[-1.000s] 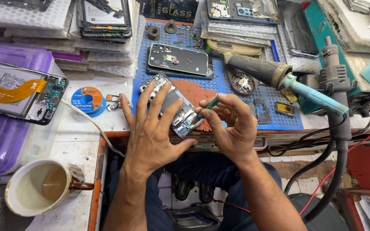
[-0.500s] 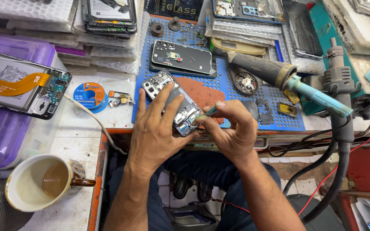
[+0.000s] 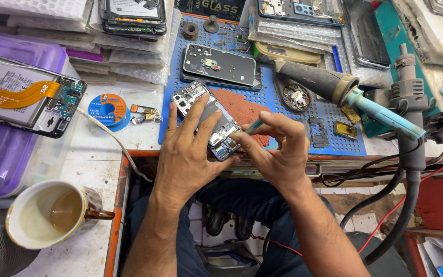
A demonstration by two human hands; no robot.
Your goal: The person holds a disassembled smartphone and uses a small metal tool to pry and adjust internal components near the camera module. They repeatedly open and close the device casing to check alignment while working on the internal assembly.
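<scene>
Phone: the opened phone (image 3: 207, 119) lies on the blue perforated mat (image 3: 283, 128), at its near left part, back cover off and circuitry showing.
Long axis: it runs on a diagonal, camera end up and to the left, away from me, the other end down and to the right, toward me.
My left hand (image 3: 185, 154): I lay it flat over the phone, fingers spread apart, pressing it to the mat; it grips nothing.
My right hand (image 3: 278, 154): thumb and forefinger are pinched together on a slim teal tool (image 3: 254, 126), whose tip meets the phone's lower end.
Behind the phone: a second opened phone (image 3: 220, 64) lies crosswise on the same mat.
To the right: a hot-air handle (image 3: 334, 87) rests across the mat with its dark hose; small metal parts (image 3: 345, 130) sit near it.
To the left: a solder spool (image 3: 108, 109), another phone with an orange flex cable (image 3: 21, 98) on a purple box, and a cup of tea (image 3: 52, 214) near the table edge.
In the way: my own left fingers cover the phone's middle.
</scene>
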